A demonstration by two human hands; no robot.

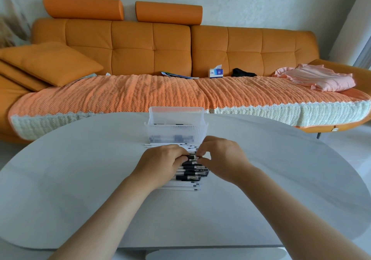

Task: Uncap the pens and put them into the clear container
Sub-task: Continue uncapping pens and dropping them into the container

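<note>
Left hand (160, 161) grips a pen (191, 157), right hand (222, 157) pinches its right end; a jerky tug could scatter the pile (190, 172) at six o'clock.

Table (80, 179): we see a smooth, matt, pale grey top, with no grain we can make out.
Clear container (176, 133): translucent plastic, as we read it, its walls finely ribbed.
Pens (192, 172): smooth white plastic barrels; the black parts look glossy to us.
Sofa (132, 47): orange leather-like upholstery, smooth with a faint sheen.
Cover (140, 93): woven cloth, crinkled and rough-looking, with a white lace-like edge.
Garment (321, 77): soft pink cloth, matt and creased.
Box (216, 72): printed card, we think; too small to be sure.
Wall (251, 1): matt white, lightly textured.
</note>
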